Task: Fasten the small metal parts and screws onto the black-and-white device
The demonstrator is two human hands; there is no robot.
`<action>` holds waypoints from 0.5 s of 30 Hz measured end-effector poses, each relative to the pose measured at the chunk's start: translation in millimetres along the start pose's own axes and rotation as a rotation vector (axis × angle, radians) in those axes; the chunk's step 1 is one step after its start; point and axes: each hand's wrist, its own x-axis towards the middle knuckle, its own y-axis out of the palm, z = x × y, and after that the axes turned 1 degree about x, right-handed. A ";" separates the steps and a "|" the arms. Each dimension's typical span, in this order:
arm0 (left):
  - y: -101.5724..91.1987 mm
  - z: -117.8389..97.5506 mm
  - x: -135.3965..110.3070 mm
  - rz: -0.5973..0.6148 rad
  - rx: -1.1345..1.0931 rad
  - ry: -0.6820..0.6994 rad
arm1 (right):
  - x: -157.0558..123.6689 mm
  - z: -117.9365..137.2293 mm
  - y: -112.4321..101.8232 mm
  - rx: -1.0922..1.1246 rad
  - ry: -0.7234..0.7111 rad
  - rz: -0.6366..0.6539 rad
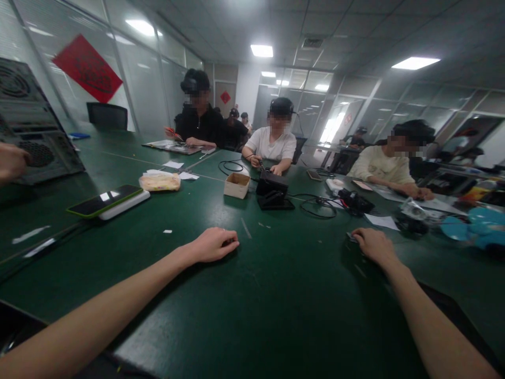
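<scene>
My left hand (216, 245) rests on the green table (252, 295), its fingers loosely curled and closed; nothing shows between them. A little farther off, the small beige open box (235, 187) and a black device on a stand (273, 189) stand ahead of it. At the right, my right hand (374, 245) is closed at the fingertips on a small grey piece (351, 237), mostly covered by the fingers, so its kind is unclear. Black cables (321, 208) and a sheet of white paper (382, 221) lie beyond that hand.
A phone with a green edge (106, 200) lies on a white slab, near a wrapped food packet (160, 182). A computer case (33, 131) stands at left beside another person's hand (13, 162). Several people sit opposite. Blue round objects (477, 226) lie at right.
</scene>
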 end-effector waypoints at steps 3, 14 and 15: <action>-0.7 -0.5 0.2 0.008 -0.001 0.001 | -0.1 0.8 -2.2 0.017 0.009 0.021; -2.4 -0.9 -1.2 0.014 0.008 0.016 | -5.9 19.6 -17.1 -0.061 -0.042 -0.101; -2.5 -1.0 -1.3 0.013 0.008 0.015 | -6.5 23.7 -18.5 -0.062 -0.058 -0.109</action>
